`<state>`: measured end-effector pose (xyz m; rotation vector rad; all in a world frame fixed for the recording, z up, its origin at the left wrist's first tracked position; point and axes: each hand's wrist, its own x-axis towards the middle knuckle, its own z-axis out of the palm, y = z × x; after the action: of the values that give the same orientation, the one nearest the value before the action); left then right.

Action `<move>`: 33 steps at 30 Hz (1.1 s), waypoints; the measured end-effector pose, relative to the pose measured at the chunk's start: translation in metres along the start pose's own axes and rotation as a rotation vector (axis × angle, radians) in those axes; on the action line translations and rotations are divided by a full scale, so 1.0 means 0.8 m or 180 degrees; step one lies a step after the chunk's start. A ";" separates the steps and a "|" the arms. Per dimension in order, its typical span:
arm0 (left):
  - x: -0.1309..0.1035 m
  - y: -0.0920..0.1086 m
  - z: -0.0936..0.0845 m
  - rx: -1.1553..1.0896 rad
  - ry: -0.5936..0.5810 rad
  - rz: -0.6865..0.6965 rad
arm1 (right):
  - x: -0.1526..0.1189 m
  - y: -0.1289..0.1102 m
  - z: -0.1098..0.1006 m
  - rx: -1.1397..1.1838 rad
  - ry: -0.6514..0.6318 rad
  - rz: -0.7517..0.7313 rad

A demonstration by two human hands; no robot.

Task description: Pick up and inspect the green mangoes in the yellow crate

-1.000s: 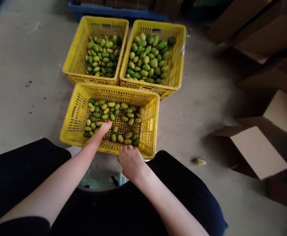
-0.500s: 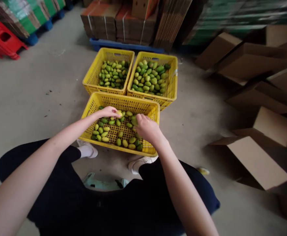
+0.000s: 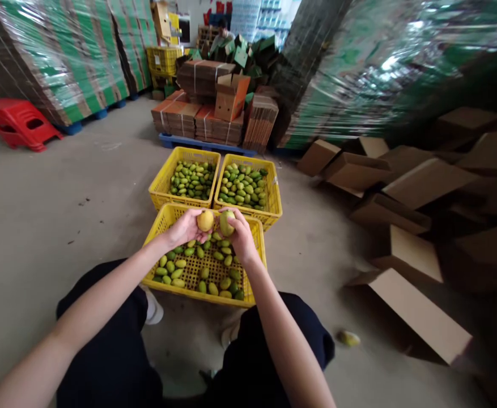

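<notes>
The left hand [image 3: 184,228] holds a yellowish fruit [image 3: 205,220], its fingers curled round it from below and behind. The right hand [image 3: 240,235] holds a greener fruit [image 3: 226,222] in the same closed way. Both fruits are lifted clear of the near crate [image 3: 154,237], side by side and almost touching, above its far rim.

The near crate is yellow and sits on the floor [image 3: 52,215] between the person's knees. It is a good way emptied, as I judge it: only a loose single layer of green fruit [image 3: 197,266] covers its bottom, with bare mesh showing between them.

Just beyond the near crate stand two more yellow crates, touching each other. The left crate [image 3: 160,184] holds smaller fruit and the right crate [image 3: 274,195] somewhat larger ones; both are piled much fuller than the near crate. So sorting looks well along, with a few dozen fruit still left to go through, though the count is hard to tell at this size.

To the right of the near crate one stray fruit [image 3: 348,338] lies on the floor, and further right are open cardboard boxes [image 3: 418,314]. Far behind the near crate stand bundled flat cartons [image 3: 205,122] on a blue pallet; to the far left is a red stool [image 3: 16,122].
</notes>
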<state>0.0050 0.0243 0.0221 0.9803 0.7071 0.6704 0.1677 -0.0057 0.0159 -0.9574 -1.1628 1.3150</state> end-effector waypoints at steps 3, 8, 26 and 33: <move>0.002 0.008 0.007 -0.0097 0.0085 0.0289 | 0.006 -0.006 0.004 0.0051 0.0042 -0.0120; 0.010 0.021 0.029 -0.0046 -0.0112 0.0578 | 0.004 -0.022 0.007 -0.0013 0.0422 -0.0248; 0.048 0.018 0.025 0.0305 0.0251 0.0239 | 0.021 -0.004 0.002 0.0525 0.0554 0.0399; 0.049 0.014 0.018 0.0000 0.0325 0.0083 | 0.028 -0.006 0.005 0.0492 0.0516 0.0668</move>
<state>0.0377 0.0519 0.0288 0.9617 0.7851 0.7473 0.1630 0.0161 0.0229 -1.0720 -0.8418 1.4422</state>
